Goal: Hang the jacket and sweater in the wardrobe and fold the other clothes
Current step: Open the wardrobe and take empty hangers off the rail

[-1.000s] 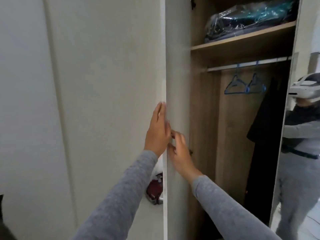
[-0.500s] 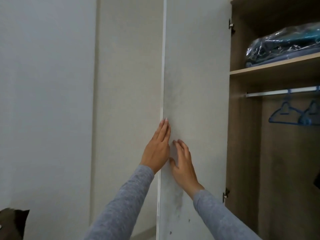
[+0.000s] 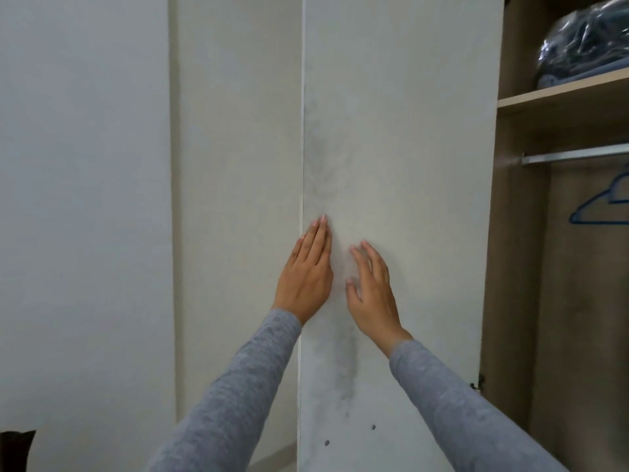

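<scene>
Both hands flat on the wardrobe door (image 3: 401, 131), left hand (image 3: 306, 274) at its edge, right hand (image 3: 372, 287) beside it, fingers spread, holding nothing. I'd push evenly till it's wide. Hangers (image 3: 602, 202) wait at 3 o'clock; jacket and sweater aren't visible.

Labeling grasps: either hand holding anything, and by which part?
Nothing held. Left hand and right hand rest open and flat on the wardrobe door near its edge.
</scene>
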A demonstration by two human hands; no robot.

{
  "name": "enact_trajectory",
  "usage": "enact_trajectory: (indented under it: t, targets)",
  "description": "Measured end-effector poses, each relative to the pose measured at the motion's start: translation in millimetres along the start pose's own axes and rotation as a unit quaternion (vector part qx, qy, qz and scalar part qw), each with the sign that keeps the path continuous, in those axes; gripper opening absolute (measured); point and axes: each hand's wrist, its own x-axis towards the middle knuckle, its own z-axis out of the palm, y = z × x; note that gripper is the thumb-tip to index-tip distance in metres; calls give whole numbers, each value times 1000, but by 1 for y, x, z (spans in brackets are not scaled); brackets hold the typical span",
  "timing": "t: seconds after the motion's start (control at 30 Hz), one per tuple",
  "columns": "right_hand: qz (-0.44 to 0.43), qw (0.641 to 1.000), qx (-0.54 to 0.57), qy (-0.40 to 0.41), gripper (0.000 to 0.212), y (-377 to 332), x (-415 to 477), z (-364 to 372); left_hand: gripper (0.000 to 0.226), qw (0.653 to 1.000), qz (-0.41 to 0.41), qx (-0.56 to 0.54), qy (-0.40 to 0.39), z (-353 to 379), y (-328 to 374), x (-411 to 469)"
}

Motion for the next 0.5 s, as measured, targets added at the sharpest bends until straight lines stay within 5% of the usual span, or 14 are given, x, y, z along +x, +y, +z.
enact_trajectory:
  t: [0.5]
  targets:
    - [-45, 997, -50, 46, 53, 26, 2, 40, 55, 996, 19, 29, 79, 31, -16, -5]
